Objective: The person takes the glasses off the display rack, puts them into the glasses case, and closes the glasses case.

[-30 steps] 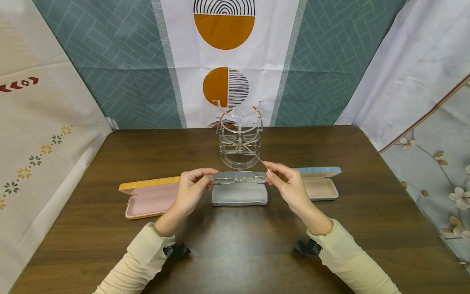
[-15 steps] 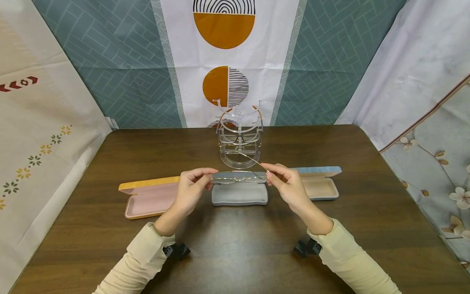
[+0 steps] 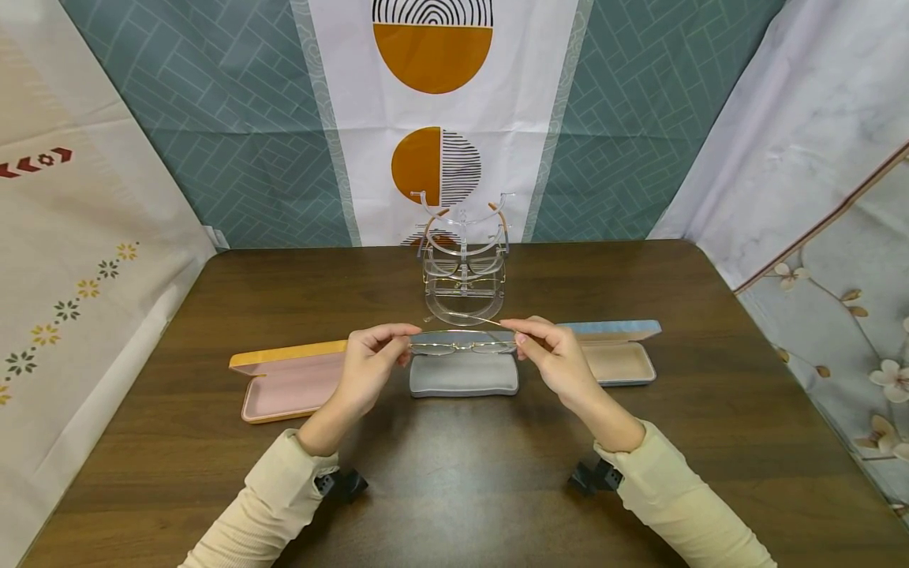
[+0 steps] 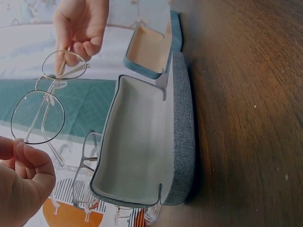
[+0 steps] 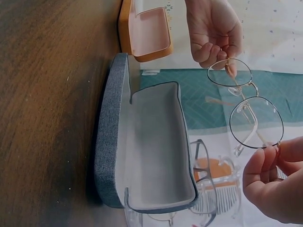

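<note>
Gold wire-rimmed eyeglasses (image 3: 465, 347) with round lenses are held level between both hands, above an open grey eyeglass case (image 3: 463, 379). My left hand (image 3: 372, 359) pinches their left end between thumb and fingers. At the other end, my right hand (image 3: 561, 359) pinches the frame near the hinge, its index finger against the right temple. Both temples lie folded in behind the lenses, the right one slanting slightly away. The left wrist view shows the thin rims (image 4: 38, 142) apart from the case; the right wrist view shows the case lining (image 5: 158, 146).
An open yellow case (image 3: 291, 390) with pink lining lies left, and an open blue case (image 3: 621, 364) with beige lining lies right. Behind stands a clear tiered display stack (image 3: 465, 315) bearing other glasses. All rest on a dark wooden table (image 3: 454, 489).
The right temple has swung inward from pointing away toward the display stand to lying nearly across behind the lenses. Both hands have stayed almost in place.
</note>
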{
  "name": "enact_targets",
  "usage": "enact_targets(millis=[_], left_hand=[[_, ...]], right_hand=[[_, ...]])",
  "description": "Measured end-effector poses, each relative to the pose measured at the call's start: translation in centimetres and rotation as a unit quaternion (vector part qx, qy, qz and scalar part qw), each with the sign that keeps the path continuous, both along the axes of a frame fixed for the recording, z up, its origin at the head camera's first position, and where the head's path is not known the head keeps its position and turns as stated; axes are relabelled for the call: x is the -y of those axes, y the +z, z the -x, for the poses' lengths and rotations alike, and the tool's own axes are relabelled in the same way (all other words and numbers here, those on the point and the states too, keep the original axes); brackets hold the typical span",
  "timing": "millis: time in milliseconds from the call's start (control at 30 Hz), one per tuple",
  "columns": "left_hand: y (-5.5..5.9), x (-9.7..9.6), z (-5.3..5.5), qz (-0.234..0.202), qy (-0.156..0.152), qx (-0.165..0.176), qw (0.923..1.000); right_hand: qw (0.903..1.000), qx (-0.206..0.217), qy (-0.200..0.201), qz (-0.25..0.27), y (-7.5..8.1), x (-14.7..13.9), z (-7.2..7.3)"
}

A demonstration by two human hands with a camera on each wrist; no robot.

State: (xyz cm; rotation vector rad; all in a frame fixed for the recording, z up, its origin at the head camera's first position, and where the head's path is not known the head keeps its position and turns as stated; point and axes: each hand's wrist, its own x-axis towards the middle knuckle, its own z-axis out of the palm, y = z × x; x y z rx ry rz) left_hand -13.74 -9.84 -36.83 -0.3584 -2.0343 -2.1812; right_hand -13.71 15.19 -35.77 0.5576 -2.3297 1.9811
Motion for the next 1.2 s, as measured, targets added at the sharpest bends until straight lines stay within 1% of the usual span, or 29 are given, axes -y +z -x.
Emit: enact_targets(millis=[267,433,667,800,900,1000,1067,1200], left_hand=[[0.0,0.0,0.0,-0.003,-0.004,-0.002,1.0000],[-0.1,0.0,0.0,0.004,-0.007,-0.001,1.0000],[0.1,0.1,-0.1,0.009,-0.016,0.003,0.9998],[0.2,0.5,-0.2,0.015,-0.030,-0.003,0.9994],[0.1,0.9,-0.2,0.020,-0.049,-0.014,0.9985],[0.0,1.4,-0.3,0.024,-0.060,-0.022,0.9977],[-0.1,1.7,-0.3,0.035,-0.058,-0.024,0.9974],[-0.2,2.4,-0.4,0.063,-0.048,-0.023,0.9966]], right_hand=[[0.9998,0.009,0.007,-0.015,0.0,0.0,0.0],[0.9995,0.011,0.006,-0.029,0.0,-0.1,0.1],[0.9992,0.024,0.007,-0.032,0.0,-0.2,0.2],[0.9983,0.053,0.015,-0.018,0.0,-0.1,0.2],[0.9970,0.074,0.022,0.002,0.0,0.0,0.2],[0.9954,0.087,0.033,0.023,0.0,0.2,0.3],[0.9942,0.094,0.040,0.035,-0.1,0.4,0.3],[0.9931,0.099,0.047,0.042,-0.3,0.9,0.5]])
